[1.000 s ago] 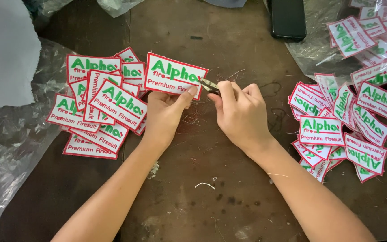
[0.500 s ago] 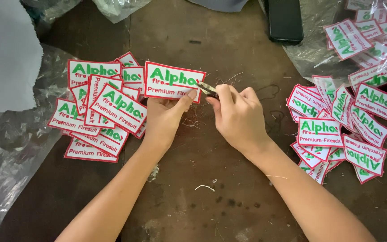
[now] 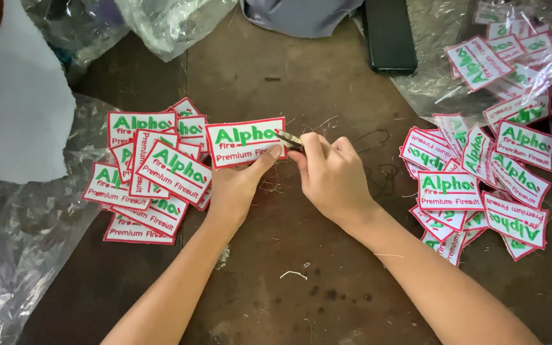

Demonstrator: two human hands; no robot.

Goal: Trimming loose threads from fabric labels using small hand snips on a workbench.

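Patch [image 3: 245, 141] pinched in left hand [image 3: 234, 185] | right hand [image 3: 330, 176] grips snips [image 3: 289, 138] at its edge

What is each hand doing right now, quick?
Left hand: closed grip on a white patch with red border and green lettering.
Right hand: closed grip on small thread snips, at the patch's right edge.

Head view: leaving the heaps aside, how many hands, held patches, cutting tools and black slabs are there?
Bare hands: 2, left hand, right hand
Held white rectangular cloth patch with red border: 1
Small metal snips: 1
Black flat rectangular slab: 1
Total: 5
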